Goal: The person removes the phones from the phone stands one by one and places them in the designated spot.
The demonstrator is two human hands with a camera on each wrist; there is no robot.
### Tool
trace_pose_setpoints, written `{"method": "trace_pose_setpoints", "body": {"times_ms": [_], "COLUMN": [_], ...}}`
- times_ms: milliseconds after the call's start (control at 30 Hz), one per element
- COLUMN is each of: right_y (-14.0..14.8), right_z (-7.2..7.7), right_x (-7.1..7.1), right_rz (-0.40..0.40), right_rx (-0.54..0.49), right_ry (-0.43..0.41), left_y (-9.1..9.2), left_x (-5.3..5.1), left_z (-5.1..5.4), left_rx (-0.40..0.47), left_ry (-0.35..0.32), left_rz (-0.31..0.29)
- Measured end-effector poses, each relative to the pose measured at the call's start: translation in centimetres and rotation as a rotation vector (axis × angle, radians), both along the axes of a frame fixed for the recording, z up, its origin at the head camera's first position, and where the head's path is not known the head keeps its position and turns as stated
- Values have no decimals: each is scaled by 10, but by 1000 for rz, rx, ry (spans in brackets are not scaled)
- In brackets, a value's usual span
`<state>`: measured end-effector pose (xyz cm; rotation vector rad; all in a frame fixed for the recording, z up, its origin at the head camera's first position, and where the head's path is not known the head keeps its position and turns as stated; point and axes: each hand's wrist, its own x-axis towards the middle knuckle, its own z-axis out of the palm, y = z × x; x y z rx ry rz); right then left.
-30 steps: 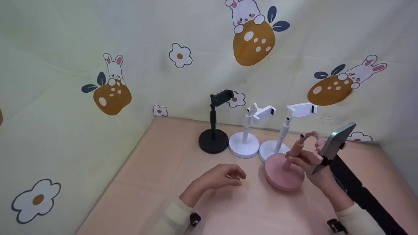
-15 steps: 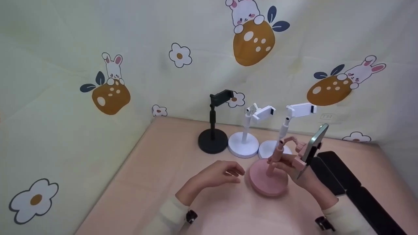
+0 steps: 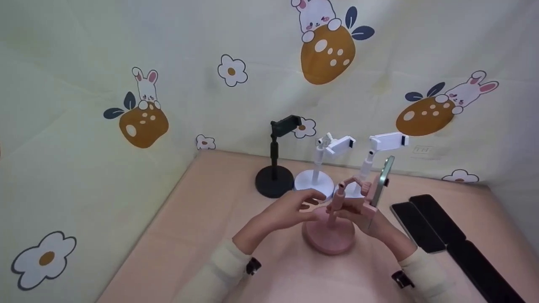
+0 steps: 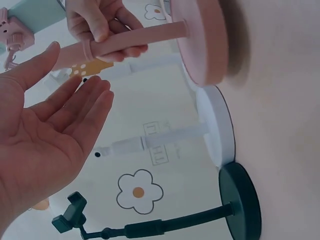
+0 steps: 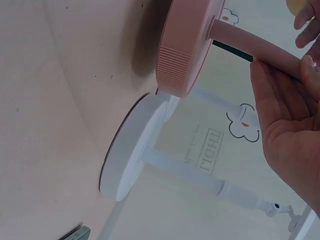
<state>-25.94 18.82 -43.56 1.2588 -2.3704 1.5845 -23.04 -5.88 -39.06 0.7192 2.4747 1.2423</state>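
Observation:
A pink phone stand (image 3: 329, 236) with a round base is at the middle of the table, with a pale green phone (image 3: 382, 181) in its clamp. My right hand (image 3: 367, 219) grips the stand's pole; in the right wrist view, fingers and thumb (image 5: 311, 75) lie on both sides of it. A shadow beside the base in both wrist views suggests it is slightly raised, though the gap is hard to judge. My left hand (image 3: 290, 210) is just left of the pole, fingers loosely extended. The left wrist view shows its palm (image 4: 45, 145) holding nothing.
Behind stand a black phone stand (image 3: 274, 185), a white phone stand (image 3: 311, 183) and another white phone stand (image 3: 387, 143), partly hidden by the pink one. Three dark phones lie flat at right, including a long one (image 3: 480, 269). A printed cloth (image 3: 181, 50) hangs behind the table.
My right hand has carried the pink stand and its phone leftward, away from the dark phones. My left hand has moved slightly up and right, closer to the pole.

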Motion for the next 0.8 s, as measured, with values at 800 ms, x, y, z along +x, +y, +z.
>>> {"method": "trace_pose_setpoints", "body": {"times_ms": [800], "right_y": [-9], "right_z": [-8], "right_x": [-25], "right_rz": [116], "right_rx": [79], "right_ry": [-38], "left_y": [38], "left_x": [-32], "left_z": [4], "left_rx": [75], "left_ry": [41], "left_rz": [133]}}
